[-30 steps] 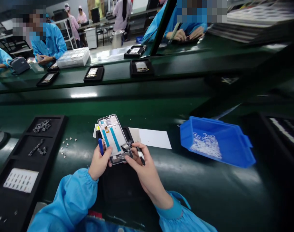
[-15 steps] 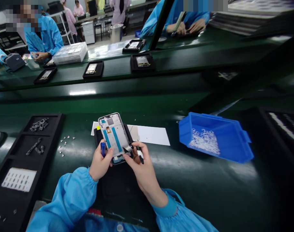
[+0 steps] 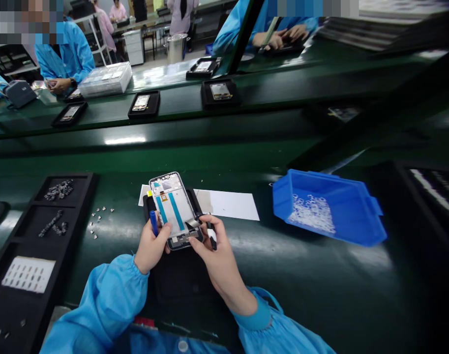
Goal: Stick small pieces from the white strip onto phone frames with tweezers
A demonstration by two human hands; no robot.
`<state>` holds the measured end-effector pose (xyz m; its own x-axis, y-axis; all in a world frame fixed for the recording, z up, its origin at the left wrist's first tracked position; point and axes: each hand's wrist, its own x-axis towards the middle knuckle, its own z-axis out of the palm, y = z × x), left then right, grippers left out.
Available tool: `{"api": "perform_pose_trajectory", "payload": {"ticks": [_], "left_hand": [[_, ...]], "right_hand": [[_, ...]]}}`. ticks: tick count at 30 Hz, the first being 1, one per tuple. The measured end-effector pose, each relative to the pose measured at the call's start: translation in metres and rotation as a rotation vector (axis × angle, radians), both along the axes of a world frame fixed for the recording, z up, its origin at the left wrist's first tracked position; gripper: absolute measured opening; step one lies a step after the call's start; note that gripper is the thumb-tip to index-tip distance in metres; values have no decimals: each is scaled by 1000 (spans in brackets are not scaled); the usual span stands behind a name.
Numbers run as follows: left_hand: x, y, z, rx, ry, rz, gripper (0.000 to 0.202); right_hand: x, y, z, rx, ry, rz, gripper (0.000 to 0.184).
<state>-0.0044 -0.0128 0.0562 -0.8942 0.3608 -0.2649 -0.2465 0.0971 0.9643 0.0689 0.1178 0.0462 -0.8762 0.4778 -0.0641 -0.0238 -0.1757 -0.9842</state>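
My left hand (image 3: 153,243) is closed round the left side of an open phone frame (image 3: 177,209), thumb on its inner face. A blue pen-like tool (image 3: 154,223) also sticks up from that hand. The frame tilts above a black tray (image 3: 194,199) and shows two blue strips along its middle. My right hand (image 3: 213,241) grips the frame's lower right corner, its thumb at the bottom edge. Tucked in the right fingers is a black-and-white tool (image 3: 211,236), its kind unclear. A dark flap (image 3: 192,224) lies by the right fingertips.
On the left stands a black compartment tray (image 3: 43,216) of small parts, with several loose metal pieces (image 3: 95,223) beside it. A white sheet (image 3: 235,205) lies behind the phone. The blue bin (image 3: 351,216) at right holds white rings. Phones in trays (image 3: 143,104) line the raised belt; co-workers sit beyond.
The phone frame has tilted slightly in my hands, and its lower end now looks darker. The blue tool in my left hand stands more upright and has shifted a little left.
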Motion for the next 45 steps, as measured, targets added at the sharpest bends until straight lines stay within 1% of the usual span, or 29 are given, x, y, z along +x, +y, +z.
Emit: {"api": "perform_pose_trajectory", "payload": {"ticks": [9,13,16,22,24,27,34,36,39,42,45], "left_hand": [[0,1,-2,21,-20,7,63],[-1,1,-2,20,-28,17,64],[0,1,1,22,-29,17,63],[1,3,7,34,5,19,60],[2,3,7,35,29,10,60],[3,2,4,23,74,-13,54],[10,-4,-7,-38,237,-18,33],[12,-6,-9,-81,342,-19,25],[15,-7,-8,-167,554,-1,17],[17,-8,-7,-214,727,11,18],[18,-8,-9,-240,845,-37,19]], "right_hand": [[1,1,-1,37,19,23,41],[1,0,-2,9,17,5,42],[0,-1,-1,-10,18,7,43],[0,-2,-3,-21,28,8,46],[1,-2,-4,-11,19,2,48],[1,-1,-7,4,13,-10,51],[-1,-3,-11,-34,24,-46,53],[-2,-3,-10,-40,37,-58,52],[-3,-3,-10,-29,51,-77,49],[-3,-3,-12,-11,58,-88,45],[-1,-2,-15,-11,55,-65,45]]}}
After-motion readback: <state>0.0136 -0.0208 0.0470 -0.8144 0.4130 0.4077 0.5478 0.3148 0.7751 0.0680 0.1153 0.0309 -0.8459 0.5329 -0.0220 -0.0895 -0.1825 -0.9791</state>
